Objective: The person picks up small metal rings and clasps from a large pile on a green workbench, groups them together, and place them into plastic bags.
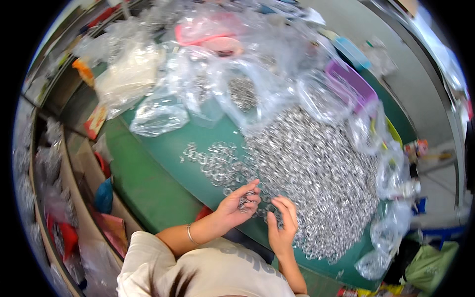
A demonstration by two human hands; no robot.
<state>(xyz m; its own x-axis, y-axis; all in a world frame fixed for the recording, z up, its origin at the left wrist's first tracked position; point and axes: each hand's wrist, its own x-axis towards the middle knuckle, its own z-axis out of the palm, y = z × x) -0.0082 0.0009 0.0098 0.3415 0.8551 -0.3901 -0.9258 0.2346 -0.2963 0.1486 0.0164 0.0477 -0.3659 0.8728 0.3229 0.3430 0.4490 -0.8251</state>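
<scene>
We see our left hand [241, 202] curled around a small bunch of metal rings [246, 202], its fingers closed on them just above the near edge of the green worktop [163, 148]. A thin silver bracelet [190, 234] sits on that wrist. Our right hand [283, 222] lies just beside it to the right, fingers bent down onto the near edge of the big ring pile [316, 168]; we cannot tell whether it pinches a ring or only touches them.

The pile of silvery rings spreads across the right half of the worktop, thick at the far and right side and thinning to loose scattered rings [213, 158] to the left. Beyond it, at the far side, lie many crumpled clear plastic bags [158, 114], one of them open with a clump of rings inside [242, 91]. A bulging white-filled bag [126, 74] stands at the far left, a pink basin [217, 37] shows under plastic farther back, and a purple tray [351, 84] sits at the far right. More clear bags [391, 168] hang along the right edge of the worktop.

To the left, wooden shelves [74, 163] hold coloured packets and bags.
</scene>
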